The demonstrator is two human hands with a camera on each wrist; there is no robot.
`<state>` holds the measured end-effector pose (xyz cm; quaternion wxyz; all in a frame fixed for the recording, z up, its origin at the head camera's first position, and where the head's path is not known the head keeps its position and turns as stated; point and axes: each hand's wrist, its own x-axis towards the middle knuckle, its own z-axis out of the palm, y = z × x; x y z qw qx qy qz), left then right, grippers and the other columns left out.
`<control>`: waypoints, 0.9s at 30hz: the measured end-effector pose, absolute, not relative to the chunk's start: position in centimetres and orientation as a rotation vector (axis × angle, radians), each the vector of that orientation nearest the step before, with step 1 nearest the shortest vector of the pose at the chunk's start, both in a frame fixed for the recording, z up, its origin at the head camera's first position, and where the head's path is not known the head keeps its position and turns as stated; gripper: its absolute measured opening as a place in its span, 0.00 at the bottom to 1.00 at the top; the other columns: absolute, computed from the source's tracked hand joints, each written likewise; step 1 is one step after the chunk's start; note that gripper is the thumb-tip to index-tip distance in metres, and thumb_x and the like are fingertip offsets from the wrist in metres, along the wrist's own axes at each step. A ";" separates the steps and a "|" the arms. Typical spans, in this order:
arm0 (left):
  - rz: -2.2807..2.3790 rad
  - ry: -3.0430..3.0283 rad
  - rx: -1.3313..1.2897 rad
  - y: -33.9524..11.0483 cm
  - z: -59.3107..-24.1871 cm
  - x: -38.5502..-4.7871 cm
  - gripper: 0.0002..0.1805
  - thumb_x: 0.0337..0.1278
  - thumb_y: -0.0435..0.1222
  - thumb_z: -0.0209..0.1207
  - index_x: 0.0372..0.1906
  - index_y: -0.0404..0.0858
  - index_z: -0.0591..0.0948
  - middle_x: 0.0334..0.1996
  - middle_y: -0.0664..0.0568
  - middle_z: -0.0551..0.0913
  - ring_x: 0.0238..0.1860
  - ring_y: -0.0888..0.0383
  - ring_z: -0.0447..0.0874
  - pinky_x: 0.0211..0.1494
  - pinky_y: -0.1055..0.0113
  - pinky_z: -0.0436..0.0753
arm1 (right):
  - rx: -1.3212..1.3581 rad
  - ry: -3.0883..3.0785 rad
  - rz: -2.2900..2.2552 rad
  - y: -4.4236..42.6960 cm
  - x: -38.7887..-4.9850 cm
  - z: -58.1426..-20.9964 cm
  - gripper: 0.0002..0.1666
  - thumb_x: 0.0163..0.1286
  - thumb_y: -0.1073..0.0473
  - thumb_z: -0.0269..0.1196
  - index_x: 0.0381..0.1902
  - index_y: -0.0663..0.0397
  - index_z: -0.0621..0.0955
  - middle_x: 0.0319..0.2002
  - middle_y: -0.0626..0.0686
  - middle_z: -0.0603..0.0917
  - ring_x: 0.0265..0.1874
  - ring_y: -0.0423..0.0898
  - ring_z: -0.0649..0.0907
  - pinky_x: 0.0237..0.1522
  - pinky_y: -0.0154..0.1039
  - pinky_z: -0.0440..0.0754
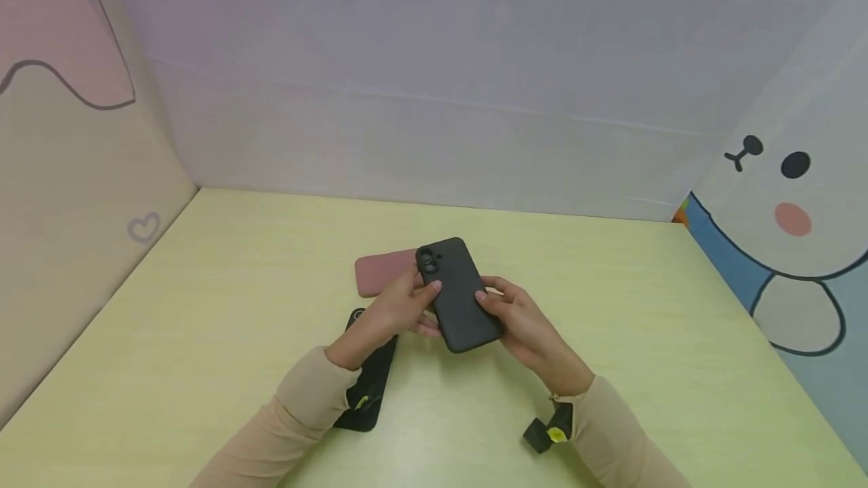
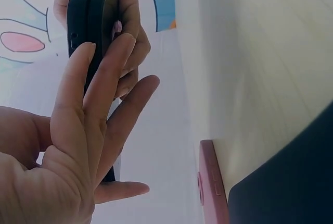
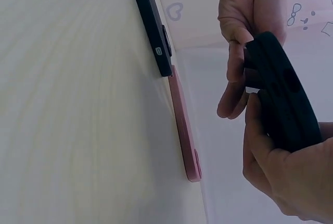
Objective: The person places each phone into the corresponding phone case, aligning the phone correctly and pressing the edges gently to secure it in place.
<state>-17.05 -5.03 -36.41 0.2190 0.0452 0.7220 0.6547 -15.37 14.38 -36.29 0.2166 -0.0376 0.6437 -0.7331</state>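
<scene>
In the head view a black phone case (image 1: 457, 300), camera cutout at its upper left, is held tilted above the table between both hands. My left hand (image 1: 400, 307) pinches its left edge, thumb on the back and fingers behind. My right hand (image 1: 529, 326) grips the lower right edge, thumb on the back. Edge-on in the left wrist view, the black case (image 2: 80, 26) shows a second dark slab layered against it; whether that is a phone cannot be told. Several left fingers (image 2: 130, 112) stretch out straight beside it. The right wrist view also shows the layered edge (image 3: 283, 94).
A pink phone case (image 1: 380, 273) lies flat behind my left hand. Another black phone case (image 1: 376, 379) lies under my left forearm, partly covered. Pale yellow tabletop (image 1: 644, 322) spreads around them, with printed cloth walls (image 1: 434, 96) at the back and sides.
</scene>
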 end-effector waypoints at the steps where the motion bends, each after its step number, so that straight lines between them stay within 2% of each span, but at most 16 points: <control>1: 1.811 2.001 0.130 -5.0 -36.4 -17.1 0.28 0.67 0.36 0.46 0.68 0.41 0.52 0.59 0.37 0.69 0.25 0.47 0.85 0.33 0.54 0.82 | -0.109 1.778 -2.031 14.4 -15.4 -36.3 0.26 0.72 0.63 0.46 0.63 0.70 0.55 0.41 0.48 0.78 0.39 0.39 0.81 0.40 0.32 0.78; 7: 1.792 2.043 0.130 -5.0 -36.2 -17.2 0.30 0.65 0.37 0.49 0.68 0.40 0.53 0.59 0.38 0.69 0.22 0.51 0.84 0.32 0.56 0.83 | -0.118 1.709 -2.062 14.5 -15.5 -36.2 0.26 0.72 0.64 0.45 0.63 0.70 0.54 0.42 0.48 0.78 0.41 0.39 0.81 0.42 0.33 0.79; 10: 1.772 2.060 0.119 -5.1 -36.1 -17.2 0.31 0.64 0.38 0.51 0.68 0.41 0.54 0.53 0.37 0.75 0.21 0.52 0.84 0.32 0.56 0.82 | -0.106 1.684 -2.078 14.4 -15.5 -36.1 0.25 0.72 0.66 0.45 0.63 0.67 0.55 0.44 0.49 0.78 0.42 0.39 0.81 0.43 0.33 0.79; 13: 1.742 2.081 0.134 -5.1 -36.0 -17.3 0.32 0.61 0.37 0.54 0.67 0.40 0.54 0.42 0.37 0.82 0.21 0.51 0.84 0.31 0.56 0.82 | -0.098 1.668 -2.088 14.4 -15.5 -36.2 0.25 0.71 0.67 0.45 0.63 0.66 0.55 0.45 0.49 0.78 0.43 0.40 0.81 0.44 0.34 0.79; 17: 1.734 2.094 0.179 -5.3 -35.9 -17.3 0.33 0.59 0.35 0.56 0.66 0.39 0.55 0.34 0.38 0.84 0.21 0.50 0.84 0.30 0.57 0.82 | -0.096 1.654 -2.096 14.4 -15.4 -36.3 0.25 0.70 0.69 0.45 0.63 0.65 0.55 0.44 0.48 0.78 0.43 0.40 0.81 0.45 0.35 0.78; 23: 1.750 2.091 0.228 -5.5 -35.9 -17.2 0.34 0.59 0.33 0.56 0.67 0.42 0.54 0.37 0.37 0.84 0.22 0.50 0.85 0.31 0.55 0.82 | -0.089 1.655 -2.106 14.4 -15.4 -36.4 0.26 0.69 0.69 0.48 0.63 0.64 0.55 0.43 0.46 0.80 0.43 0.40 0.81 0.45 0.34 0.78; 27: 1.757 2.112 0.252 -5.4 -36.1 -17.2 0.34 0.60 0.32 0.55 0.68 0.44 0.53 0.42 0.38 0.82 0.22 0.50 0.84 0.30 0.55 0.82 | -0.103 1.673 -2.094 14.4 -15.4 -36.5 0.28 0.68 0.69 0.50 0.63 0.70 0.56 0.43 0.46 0.82 0.44 0.39 0.81 0.46 0.33 0.78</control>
